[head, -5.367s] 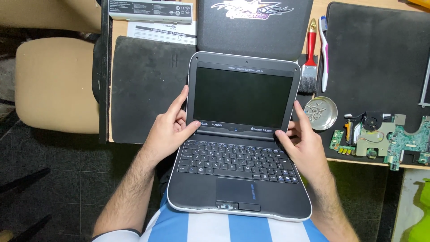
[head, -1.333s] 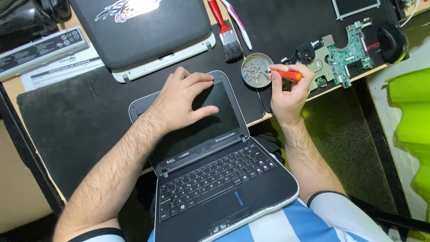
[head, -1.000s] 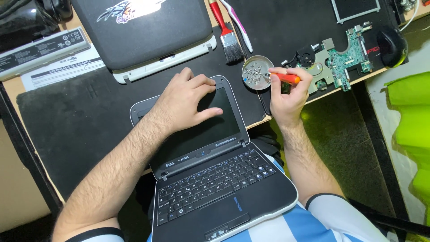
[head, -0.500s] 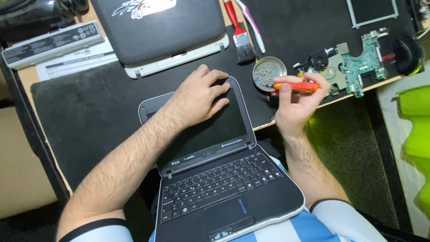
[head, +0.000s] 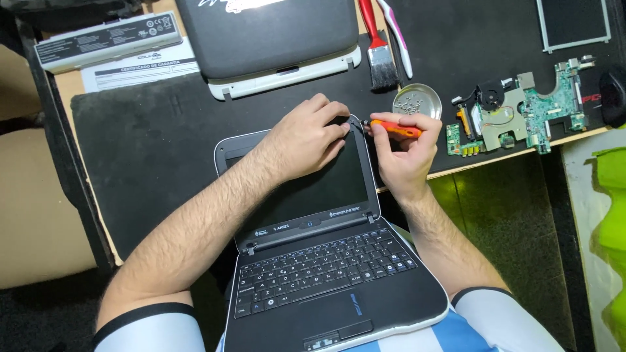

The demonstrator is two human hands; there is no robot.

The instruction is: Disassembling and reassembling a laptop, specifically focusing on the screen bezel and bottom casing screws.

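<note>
Leftmost, at worktop's (head: pixel 65 91) far corner: long grey battery pack (head: pixel 107 40), lying flat on a printed white sheet (head: pixel 140 65). Next, black mat (head: pixel 150 150) covering most of the surface. Upper centre: closed netbook (head: pixel 274 39), dark lid, white edge, resting on the mat. Centre, on the lap: open small dark laptop (head: pixel 313 261), screen (head: pixel 306 189) tilted back against the worktop edge, keyboard toward the wearer. Left hand (head: pixel 306 137) spread over the screen's top right corner, fingertips pressing the bezel, grip open and flat, clamped on nothing. Just right of it: right hand (head: pixel 404 153), grip closed around an orange screwdriver (head: pixel 391 127), tip touching that same top right bezel corner. Beyond: red-handled brush (head: pixel 377 52) beside a pink-and-white toothbrush (head: pixel 396 32); round metal dish (head: pixel 417 101) holding small screws. Further right: green circuit board (head: pixel 521 111) with fan, at the worktop edge. Far right: black mouse (head: pixel 613 98), partly cut off.
</note>
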